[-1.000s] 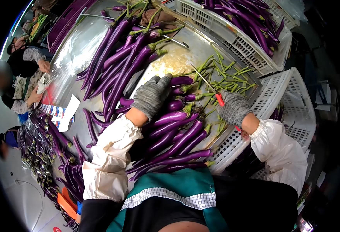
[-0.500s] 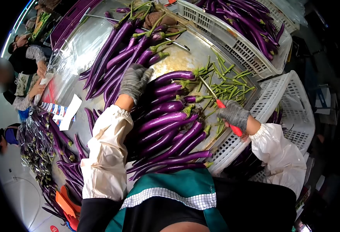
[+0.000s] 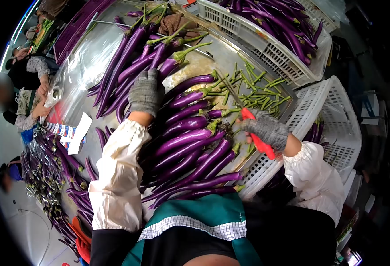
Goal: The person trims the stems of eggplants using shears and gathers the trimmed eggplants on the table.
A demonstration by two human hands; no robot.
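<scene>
My left hand (image 3: 146, 94), in a grey knit glove, is closed on a long purple eggplant (image 3: 158, 56) at the lower edge of the far pile. Its lower end is hidden under my fingers. In my right hand (image 3: 267, 128), also gloved in grey, are red-handled scissors (image 3: 249, 114), their blades pointing up and left beside the stem ends of the near row. That row of eggplants (image 3: 181, 140) lies side by side between my hands, stems to the right. Cut green stems (image 3: 266, 95) are scattered just beyond the scissors.
White crates (image 3: 266, 49) holding eggplants stand along the right, one crate (image 3: 332, 106) near my right forearm. Plastic film (image 3: 82, 66) and a paper strip (image 3: 79, 133) lie left. Bagged eggplants (image 3: 42, 168) hang at the left edge, where another person's hands (image 3: 42, 104) handle plastic.
My left hand has shifted slightly left and its fingers now point up toward the far pile. The scissors have pulled back a little from the near row's stems, with their blades showing apart.
</scene>
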